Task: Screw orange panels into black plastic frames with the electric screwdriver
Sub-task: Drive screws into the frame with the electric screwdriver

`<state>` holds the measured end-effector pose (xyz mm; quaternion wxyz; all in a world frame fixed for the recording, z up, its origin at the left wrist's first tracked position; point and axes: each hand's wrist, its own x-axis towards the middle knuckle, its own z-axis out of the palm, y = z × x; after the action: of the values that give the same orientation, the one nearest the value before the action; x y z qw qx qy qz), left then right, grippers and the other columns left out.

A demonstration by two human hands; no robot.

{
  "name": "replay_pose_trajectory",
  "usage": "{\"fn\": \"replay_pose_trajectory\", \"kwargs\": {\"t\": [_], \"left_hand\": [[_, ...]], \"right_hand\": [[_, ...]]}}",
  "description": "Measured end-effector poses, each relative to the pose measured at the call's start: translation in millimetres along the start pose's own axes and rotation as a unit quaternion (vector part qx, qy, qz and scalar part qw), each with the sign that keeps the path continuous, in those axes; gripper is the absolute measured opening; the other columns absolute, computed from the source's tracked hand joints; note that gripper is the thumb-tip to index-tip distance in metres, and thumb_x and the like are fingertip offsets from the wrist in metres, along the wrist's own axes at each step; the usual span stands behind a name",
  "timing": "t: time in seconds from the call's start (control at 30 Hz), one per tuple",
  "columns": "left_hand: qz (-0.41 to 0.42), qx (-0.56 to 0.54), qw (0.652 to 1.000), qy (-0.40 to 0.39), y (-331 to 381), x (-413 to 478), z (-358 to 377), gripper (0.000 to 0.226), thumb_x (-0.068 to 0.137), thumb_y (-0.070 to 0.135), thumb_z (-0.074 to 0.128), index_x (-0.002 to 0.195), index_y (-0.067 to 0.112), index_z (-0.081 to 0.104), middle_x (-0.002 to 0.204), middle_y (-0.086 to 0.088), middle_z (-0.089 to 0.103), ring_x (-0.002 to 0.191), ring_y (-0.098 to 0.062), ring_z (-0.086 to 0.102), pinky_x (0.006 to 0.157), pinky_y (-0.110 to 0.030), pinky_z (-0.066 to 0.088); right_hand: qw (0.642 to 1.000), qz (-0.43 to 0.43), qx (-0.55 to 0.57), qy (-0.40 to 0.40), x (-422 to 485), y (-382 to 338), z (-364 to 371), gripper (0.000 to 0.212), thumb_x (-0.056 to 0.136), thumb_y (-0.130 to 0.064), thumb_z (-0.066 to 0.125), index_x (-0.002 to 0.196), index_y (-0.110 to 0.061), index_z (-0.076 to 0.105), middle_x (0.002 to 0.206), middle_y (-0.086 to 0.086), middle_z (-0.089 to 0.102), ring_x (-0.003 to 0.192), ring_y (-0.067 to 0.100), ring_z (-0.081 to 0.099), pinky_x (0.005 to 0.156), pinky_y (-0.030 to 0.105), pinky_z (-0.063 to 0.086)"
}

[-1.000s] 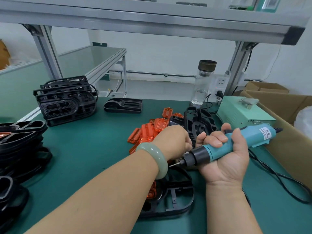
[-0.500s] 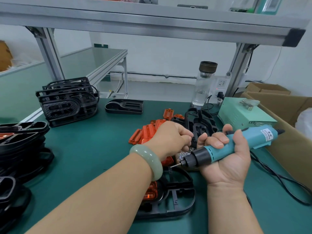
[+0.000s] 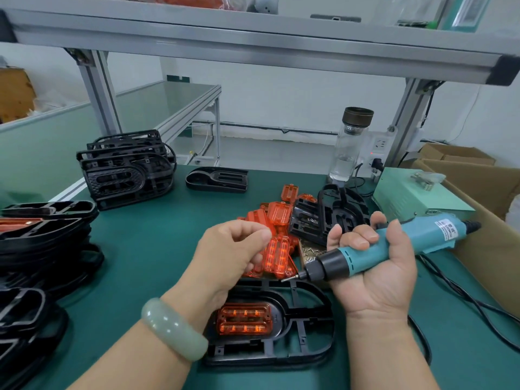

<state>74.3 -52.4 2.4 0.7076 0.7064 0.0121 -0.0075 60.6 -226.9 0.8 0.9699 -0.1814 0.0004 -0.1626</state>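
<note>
My left hand (image 3: pixel 233 249) backed off toward 9 o'clock from the electric screwdriver (image 3: pixel 363 260), fingers (image 3: pixel 263 236) pinched together, can't tell on what. My right hand (image 3: pixel 374 277) still grips it. At 6 o'clock the orange panel (image 3: pixel 244 319) sits in the black frame (image 3: pixel 306 319).

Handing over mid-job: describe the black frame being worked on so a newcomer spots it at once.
On the green bench, go to the near edge, beneath the left hand and right hand. The black frame lies flat there, alone. Only this unstacked frame has an orange panel seated in it; the others are stacked or show none.
</note>
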Motion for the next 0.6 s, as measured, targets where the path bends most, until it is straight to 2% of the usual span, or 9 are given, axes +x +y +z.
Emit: {"fn": "replay_pose_trajectory", "kwargs": {"t": [0.1, 0.23, 0.33, 0.4, 0.5, 0.6], "left_hand": [[-0.018, -0.06, 0.998, 0.023, -1.2, -11.0, -11.2, 0.023, 0.083, 0.01, 0.066, 0.072, 0.03, 0.075, 0.063, 0.005, 0.066, 0.054, -0.003, 0.058, 0.045, -0.014, 0.043], [-0.058, -0.166, 0.983, 0.046, -6.4, -27.2, -21.3, 0.015, 0.078, -0.001, 0.067, 0.079, 0.013, 0.072, 0.068, -0.003, 0.069, 0.057, -0.007, 0.063, 0.046, -0.015, 0.048], [-0.074, -0.227, 0.97, 0.049, -11.8, -37.4, -23.4, 0.024, 0.064, 0.003, 0.072, 0.087, 0.008, 0.07, 0.074, -0.009, 0.071, 0.061, -0.012, 0.067, 0.049, -0.016, 0.051], [-0.085, -0.247, 0.964, 0.045, -13.1, -41.1, -22.6, 0.025, 0.058, 0.007, 0.071, 0.083, 0.006, 0.073, 0.075, -0.011, 0.072, 0.06, -0.014, 0.068, 0.048, -0.016, 0.051], [-0.101, -0.249, 0.963, 0.03, -12.5, -44.1, -19.4, 0.022, 0.061, 0.012, 0.069, 0.081, 0.004, 0.072, 0.072, -0.011, 0.07, 0.055, -0.012, 0.065, 0.045, -0.016, 0.05], [-0.123, -0.241, 0.963, 0.015, -13.1, -45.5, -15.2, 0.025, 0.064, 0.018, 0.068, 0.086, 0.005, 0.067, 0.07, -0.008, 0.069, 0.052, -0.009, 0.061, 0.042, -0.015, 0.047]], "right_hand": [[0.999, -0.015, -0.01, 0.033, -0.9, 5.1, 4.1, 0.015, 0.08, -0.036, 0.06, 0.088, -0.023, 0.06, 0.058, -0.01, 0.046, 0.047, 0.005, 0.046, 0.088, 0.033, 0.047], [0.997, -0.029, -0.014, 0.071, -4.1, 11.0, 8.9, 0.018, 0.081, -0.041, 0.062, 0.092, -0.027, 0.062, 0.062, -0.01, 0.048, 0.049, 0.006, 0.047, 0.094, 0.033, 0.044], [0.995, -0.026, -0.002, 0.093, -7.2, 13.6, 13.9, 0.014, 0.089, -0.039, 0.059, 0.092, -0.026, 0.061, 0.063, -0.009, 0.047, 0.05, 0.006, 0.046, 0.094, 0.031, 0.043], [0.995, -0.021, -0.004, 0.101, -10.4, 13.1, 15.7, 0.014, 0.092, -0.04, 0.058, 0.095, -0.027, 0.059, 0.066, -0.009, 0.046, 0.053, 0.006, 0.046, 0.095, 0.029, 0.041], [0.996, -0.004, -0.038, 0.075, -18.4, 12.0, 17.2, 0.034, 0.085, -0.044, 0.06, 0.111, -0.028, 0.046, 0.077, -0.009, 0.043, 0.069, 0.008, 0.044, 0.1, 0.027, 0.034], [0.995, -0.015, -0.062, 0.071, -22.9, 11.7, 20.5, 0.048, 0.074, -0.045, 0.061, 0.115, -0.028, 0.042, 0.081, -0.009, 0.043, 0.074, 0.009, 0.043, 0.108, 0.028, 0.029]]}}
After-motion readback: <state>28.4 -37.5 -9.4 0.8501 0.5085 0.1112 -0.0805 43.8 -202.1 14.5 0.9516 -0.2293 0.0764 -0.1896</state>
